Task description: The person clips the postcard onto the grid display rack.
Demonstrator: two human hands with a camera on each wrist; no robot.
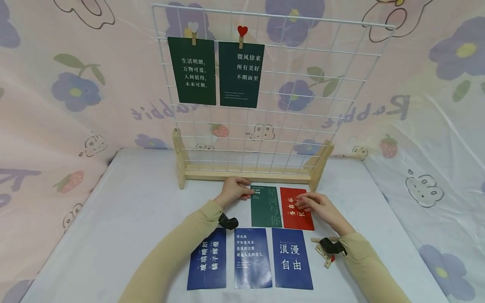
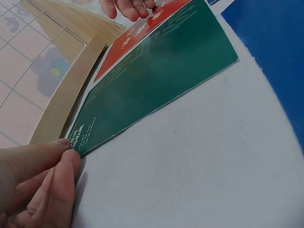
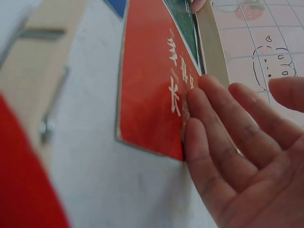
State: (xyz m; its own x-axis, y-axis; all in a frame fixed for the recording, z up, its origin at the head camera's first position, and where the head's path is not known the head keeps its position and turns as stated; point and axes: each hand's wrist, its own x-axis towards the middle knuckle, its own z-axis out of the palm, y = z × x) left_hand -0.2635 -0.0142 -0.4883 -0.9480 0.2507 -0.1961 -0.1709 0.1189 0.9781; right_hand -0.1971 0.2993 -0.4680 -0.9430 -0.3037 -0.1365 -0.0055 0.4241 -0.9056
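"Head view on my monitor: list items, largest first, relative to the fingers."

"The wire rack (image 1: 273, 176) stands just beyond the left fingertips. The green card (image 1: 267, 212) lies flat, its far left corner at the thumb of the left hand (image 1: 234, 191). The red card (image 1: 298, 223) lies just beside it, partly beneath the fingers of the right hand (image 1: 318, 206). Clips (image 1: 325, 254) lie behind those fingers, near the wrist."

"Finger state?"

"Left: thumb and finger clamped on the green card's corner. Right: fingers extended and slightly spread at the red card's edge; I cannot tell whether they touch it."

"Handling notes?"

"I judge both cards light, thin and fairly stiff. The smooth faces may slip; corners may crease. Pinch lightly at a corner, thumb above, fingertip below. For the red card, I would use the edge nearest the right fingertips."
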